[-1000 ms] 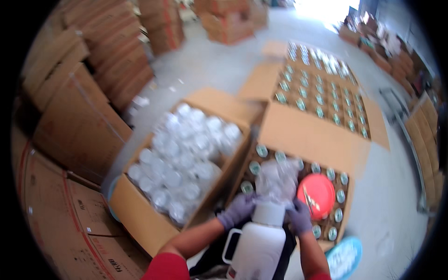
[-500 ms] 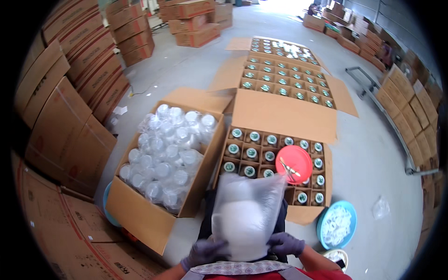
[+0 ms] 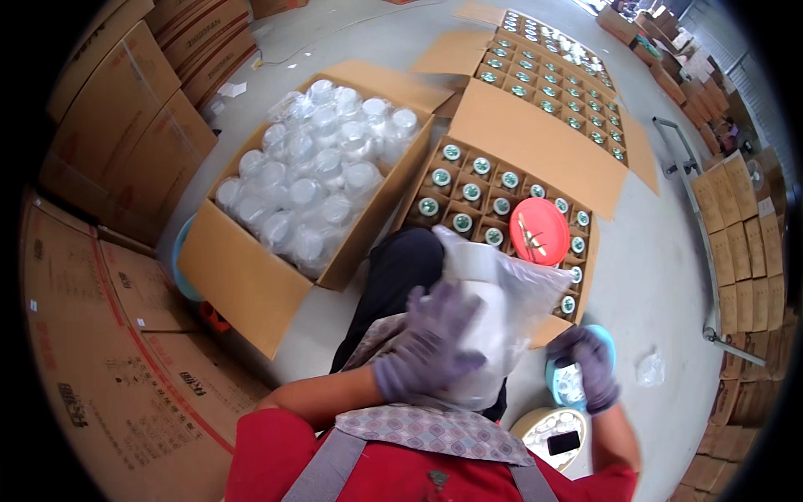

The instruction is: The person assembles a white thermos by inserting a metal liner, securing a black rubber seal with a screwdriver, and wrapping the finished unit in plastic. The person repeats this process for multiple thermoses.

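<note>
A clear plastic bag with a white, rounded object inside rests upright on my lap; the bag hides its exact kind. My left hand, in a grey glove, lies against the bag's left side with fingers spread. Out to the right, my right hand, also gloved, hangs over a light-blue basin of small white pieces. Its fingers are curled, and whatever may be between them cannot be made out. Beyond the bag stands a divided carton of jars with green-and-white lids. On these jars sits a red round tray with small metal tools.
To the left, an open carton holds many clear plastic-wrapped containers. A cream bucket with white pieces and a phone stands by my right arm. Further cartons of jars, stacked boxes and a loaded trolley surround the area.
My right hand has left the bag's lower edge and moved right over the blue basin. The left hand has risen and spread on the bag, which now tilts right. The view has shifted downward.
</note>
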A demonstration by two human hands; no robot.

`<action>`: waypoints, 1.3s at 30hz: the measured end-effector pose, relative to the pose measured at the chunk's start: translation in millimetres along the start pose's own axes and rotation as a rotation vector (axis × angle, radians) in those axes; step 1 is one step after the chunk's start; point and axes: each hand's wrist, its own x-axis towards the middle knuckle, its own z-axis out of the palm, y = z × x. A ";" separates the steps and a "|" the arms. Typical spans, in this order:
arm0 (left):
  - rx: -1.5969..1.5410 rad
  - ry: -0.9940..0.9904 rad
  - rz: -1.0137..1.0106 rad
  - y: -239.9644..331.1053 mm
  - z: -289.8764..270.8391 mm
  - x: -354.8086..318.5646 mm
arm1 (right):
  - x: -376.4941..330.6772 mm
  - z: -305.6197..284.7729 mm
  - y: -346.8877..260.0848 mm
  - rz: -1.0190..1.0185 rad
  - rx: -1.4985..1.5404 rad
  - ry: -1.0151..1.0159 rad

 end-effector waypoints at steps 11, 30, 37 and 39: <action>0.588 -0.635 0.670 82.0 79.1 -3.0 | 120.5 69.1 -69.1 1.180 -0.919 -0.179; 0.474 -0.743 0.865 56.2 27.0 14.4 | 151.0 92.2 -87.9 1.303 -0.817 -0.107; 0.020 -0.216 0.773 28.1 97.6 5.9 | 158.5 90.6 -45.1 1.223 -0.797 0.031; -0.216 0.240 0.719 14.2 52.3 -0.5 | 132.0 68.7 -53.4 1.129 -0.758 -0.009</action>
